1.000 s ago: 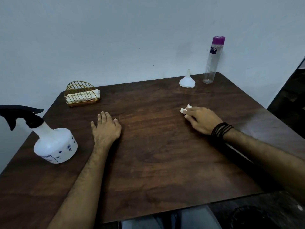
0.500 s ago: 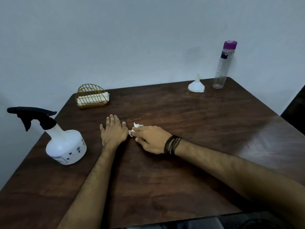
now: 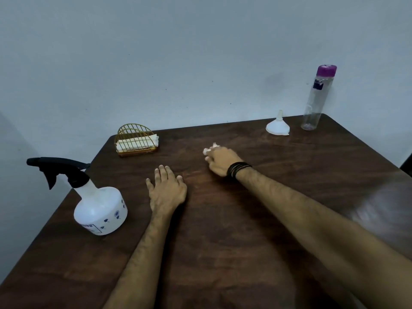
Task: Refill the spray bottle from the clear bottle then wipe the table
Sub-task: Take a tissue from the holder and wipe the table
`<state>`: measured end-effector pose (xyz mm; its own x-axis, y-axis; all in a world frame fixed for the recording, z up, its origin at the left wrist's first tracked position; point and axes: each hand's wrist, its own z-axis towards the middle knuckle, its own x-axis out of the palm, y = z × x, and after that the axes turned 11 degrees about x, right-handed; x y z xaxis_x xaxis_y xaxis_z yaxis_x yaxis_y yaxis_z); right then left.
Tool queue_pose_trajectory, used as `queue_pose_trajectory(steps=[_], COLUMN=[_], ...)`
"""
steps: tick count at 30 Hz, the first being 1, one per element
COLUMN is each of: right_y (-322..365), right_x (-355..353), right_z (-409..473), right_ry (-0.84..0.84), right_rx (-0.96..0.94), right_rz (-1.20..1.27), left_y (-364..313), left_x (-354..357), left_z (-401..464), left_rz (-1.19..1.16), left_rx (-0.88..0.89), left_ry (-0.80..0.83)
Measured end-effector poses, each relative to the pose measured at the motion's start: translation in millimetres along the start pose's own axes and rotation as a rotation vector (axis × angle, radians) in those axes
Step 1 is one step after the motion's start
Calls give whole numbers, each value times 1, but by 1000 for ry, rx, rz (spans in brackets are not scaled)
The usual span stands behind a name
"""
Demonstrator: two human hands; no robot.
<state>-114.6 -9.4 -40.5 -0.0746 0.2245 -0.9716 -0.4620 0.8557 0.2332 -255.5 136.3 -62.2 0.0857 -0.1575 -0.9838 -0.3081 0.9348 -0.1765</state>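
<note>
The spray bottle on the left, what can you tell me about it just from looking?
The spray bottle has a squat, rounded white body, plastic by the look of it, with small blue prints and a label low on its side. A narrow neck carries a black trigger head whose nozzle points left. It stands upright near the left edge of the dark wooden table. Neither hand touches it.

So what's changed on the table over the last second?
The right hand, gripping the white tissue, swept left across the table until it neared the left hand, then moved away toward the far side. The left hand stayed flat. Spray bottle, funnel, clear bottle and napkin holder didn't move.
</note>
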Motion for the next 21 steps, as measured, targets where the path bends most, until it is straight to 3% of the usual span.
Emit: queue_pose_trajectory(steps=[4,7,17,21], right_y=[75,93,-68,-96], right_x=[14,17,-14,-24], right_z=[-7,3,24,-21], right_ry=[76,100,-51,-117], right_rx=[-233,-255,170,178], right_rz=[50,37,-40,-69], left_y=[4,8,6,6], left_x=[0,-2,-2,-3], left_z=[-2,-2,-2,-1], left_rz=[5,14,-23,-13], left_rx=[25,56,25,6], left_ry=[-12,-15,1,17])
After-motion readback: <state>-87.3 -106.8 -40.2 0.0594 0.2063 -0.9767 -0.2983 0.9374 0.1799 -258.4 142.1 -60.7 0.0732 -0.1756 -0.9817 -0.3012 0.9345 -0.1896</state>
